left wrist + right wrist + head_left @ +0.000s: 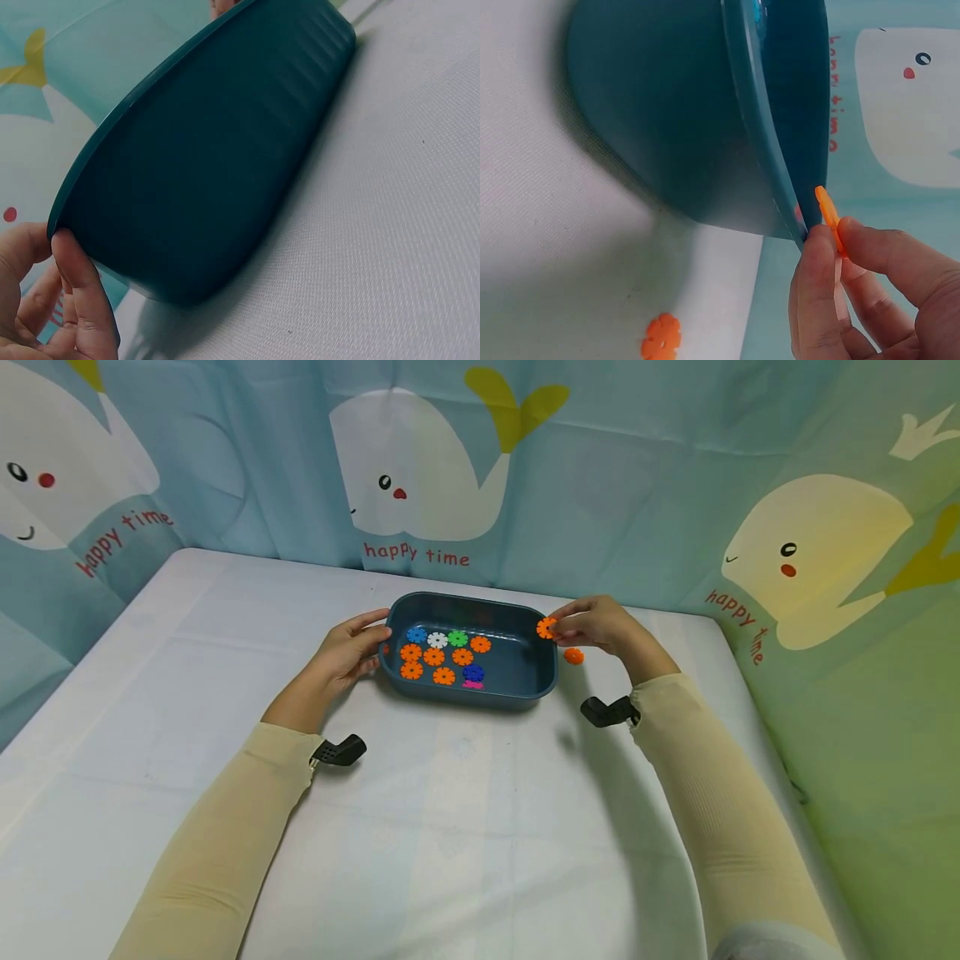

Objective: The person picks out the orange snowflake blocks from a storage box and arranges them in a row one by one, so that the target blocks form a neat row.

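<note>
A dark teal rectangular plastic basin (495,697) stands on the table and holds several notched snowflake discs, such as an orange disc (434,657), a white disc (437,640) and a green disc (457,638). My left hand (348,652) grips the basin's left end by its rim, as the left wrist view shows up close. Between thumb and fingers, my right hand (600,625) pinches another orange snowflake disc (829,214) at the rim of the right end. One more orange disc (573,656) lies on the table, outside the basin and below that hand.
A white cloth covers the table (450,827). Close behind its far edge hangs a pale blue curtain (637,468) printed with whales, which continues along both sides. Each sleeve has a black wrist mount, the left mount (341,750) and the right mount (607,712).
</note>
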A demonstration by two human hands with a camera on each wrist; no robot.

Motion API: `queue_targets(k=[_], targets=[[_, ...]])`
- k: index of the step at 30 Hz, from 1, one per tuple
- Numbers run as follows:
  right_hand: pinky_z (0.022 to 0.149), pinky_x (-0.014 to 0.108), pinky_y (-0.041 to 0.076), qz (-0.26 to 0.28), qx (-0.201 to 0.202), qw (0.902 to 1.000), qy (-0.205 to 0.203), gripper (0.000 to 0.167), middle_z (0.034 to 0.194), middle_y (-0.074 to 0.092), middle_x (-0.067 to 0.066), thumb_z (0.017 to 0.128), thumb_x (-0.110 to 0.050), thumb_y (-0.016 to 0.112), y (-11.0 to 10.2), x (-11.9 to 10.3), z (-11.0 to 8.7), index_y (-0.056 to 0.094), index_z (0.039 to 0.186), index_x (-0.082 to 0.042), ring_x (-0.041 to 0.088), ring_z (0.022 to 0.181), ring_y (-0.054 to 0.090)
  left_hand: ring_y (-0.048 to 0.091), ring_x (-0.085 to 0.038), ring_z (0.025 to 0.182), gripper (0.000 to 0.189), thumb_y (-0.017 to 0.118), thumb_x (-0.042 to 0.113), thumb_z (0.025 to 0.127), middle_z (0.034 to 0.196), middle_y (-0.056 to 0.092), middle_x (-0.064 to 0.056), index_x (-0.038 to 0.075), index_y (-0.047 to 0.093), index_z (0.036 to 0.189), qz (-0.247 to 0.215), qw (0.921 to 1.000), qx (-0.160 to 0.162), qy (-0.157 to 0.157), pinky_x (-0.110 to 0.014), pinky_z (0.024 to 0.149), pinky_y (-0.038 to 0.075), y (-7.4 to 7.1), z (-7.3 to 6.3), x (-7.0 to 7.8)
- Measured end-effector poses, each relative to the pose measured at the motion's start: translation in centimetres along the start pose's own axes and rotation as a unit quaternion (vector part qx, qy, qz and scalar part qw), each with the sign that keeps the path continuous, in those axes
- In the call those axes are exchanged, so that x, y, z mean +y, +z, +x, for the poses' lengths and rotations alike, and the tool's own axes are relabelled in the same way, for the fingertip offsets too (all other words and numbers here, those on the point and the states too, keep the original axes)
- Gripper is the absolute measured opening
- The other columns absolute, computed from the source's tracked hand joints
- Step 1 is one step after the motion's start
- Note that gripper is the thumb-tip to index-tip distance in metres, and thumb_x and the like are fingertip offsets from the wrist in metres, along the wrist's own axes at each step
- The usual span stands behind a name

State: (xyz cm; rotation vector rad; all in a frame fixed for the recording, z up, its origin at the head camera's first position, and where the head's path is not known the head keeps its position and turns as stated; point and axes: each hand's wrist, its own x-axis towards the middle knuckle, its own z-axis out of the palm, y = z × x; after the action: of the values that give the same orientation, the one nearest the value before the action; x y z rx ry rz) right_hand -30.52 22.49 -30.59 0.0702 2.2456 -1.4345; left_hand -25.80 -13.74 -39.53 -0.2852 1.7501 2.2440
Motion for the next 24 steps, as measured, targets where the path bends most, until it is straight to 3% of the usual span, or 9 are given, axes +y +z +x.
queue_targets(k=[24], targets=[[0.08,0.024,0.058,-0.019,0.008,0.9997,0.011,0.045,0.085,0.069,-0.003,0.096,-0.004,0.06,-1.4,0.8,-0.1,0.048,0.137,0.012,0.011,0.077,0.07,0.06,-0.007,0.068,0.052,0.063,0.016,0.097,0.107,0.062,-0.002,0.017,0.047,0.147,0.008,1.0,0.003,0.002,-0.014,0.047,0.043,0.0,0.1,0.0]])
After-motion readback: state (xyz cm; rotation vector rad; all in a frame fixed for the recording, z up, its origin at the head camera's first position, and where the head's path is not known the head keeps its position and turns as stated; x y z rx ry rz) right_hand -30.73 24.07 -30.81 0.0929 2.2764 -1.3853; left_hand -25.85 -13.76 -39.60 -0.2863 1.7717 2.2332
